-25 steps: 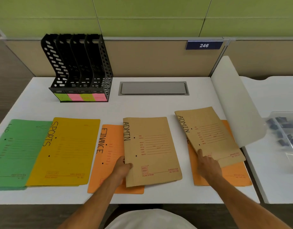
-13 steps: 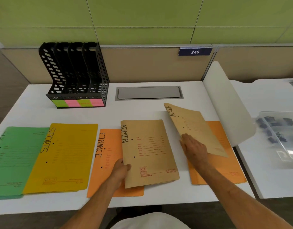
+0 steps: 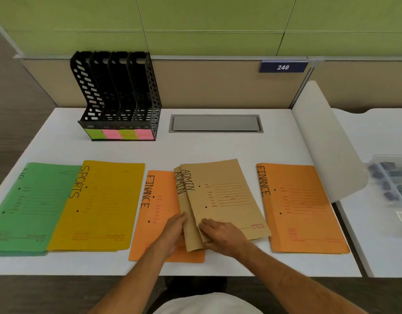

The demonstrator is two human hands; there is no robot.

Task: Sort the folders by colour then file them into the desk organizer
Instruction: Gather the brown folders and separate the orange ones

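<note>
While both forearms reached toward twelve o'clock, right hand (image 3: 222, 234) lay palm-down, fingers spread on top ADMIN folder (image 3: 222, 196), left hand (image 3: 172, 232) pinched lower ADMIN folder (image 3: 188, 232) edge.

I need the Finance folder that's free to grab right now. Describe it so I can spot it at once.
Start at the white desk and follow the row of folders to its right end, near the curved white divider. The orange FINANCE folder there lies alone and fully uncovered. The other orange FINANCE folder sits partly under the brown ADMIN folders.
</note>
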